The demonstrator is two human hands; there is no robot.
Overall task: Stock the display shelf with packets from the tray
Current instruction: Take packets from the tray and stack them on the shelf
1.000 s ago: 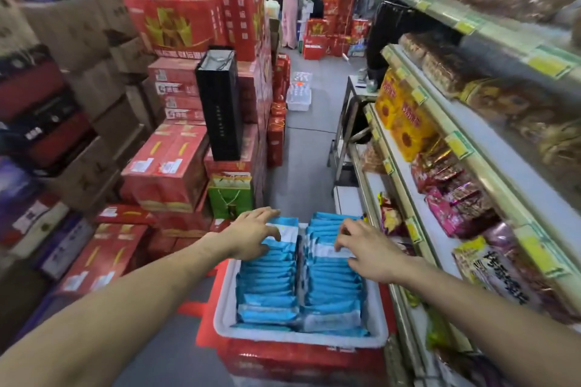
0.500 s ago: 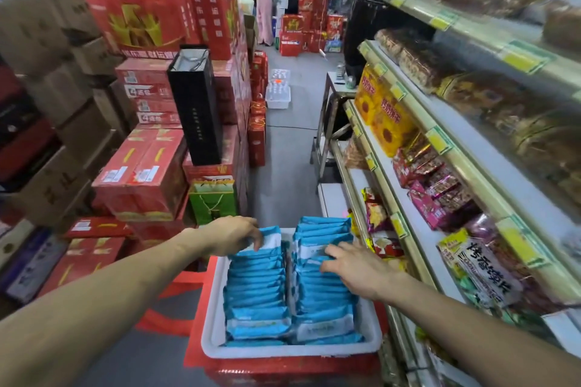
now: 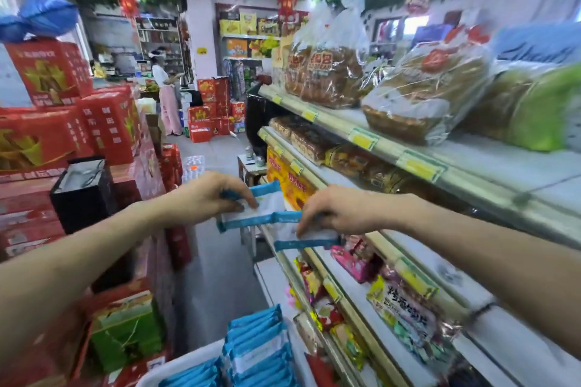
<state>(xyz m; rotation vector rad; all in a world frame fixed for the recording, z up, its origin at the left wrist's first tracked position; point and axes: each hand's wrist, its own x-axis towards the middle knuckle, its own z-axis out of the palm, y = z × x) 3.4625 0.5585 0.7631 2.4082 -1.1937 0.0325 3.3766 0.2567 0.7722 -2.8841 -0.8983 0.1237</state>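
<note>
Stacked red boxes (image 3: 41,135) are seen on the left of a shop aisle, and a shelf (image 3: 418,163) is set along the right. A black bag (image 3: 81,188) is stood among the boxes, with a green box (image 3: 125,330) lower down. Bagged bread (image 3: 327,72) is laid on the top tier of the shelf, and assorted snack packs (image 3: 399,308) are kept on the lower tiers.

Two blue-and-white packets are held up in the aisle, just in front of the middle tiers. The left packet (image 3: 270,203) is pinched at its near end by the left hand (image 3: 210,195), whose fingers (image 3: 242,198) are curled round it. The right packet (image 3: 308,237) is gripped along its top edge by the right hand (image 3: 333,214), whose fingers (image 3: 306,220) are closed on it. It is held just below and to the right of the first. Whether the two packets touch cannot be told through the blur.

A white tray (image 3: 169,367) is seen at the bottom edge, beside the shelf, with more packets (image 3: 257,349) stood on edge in it in two rows.
</note>
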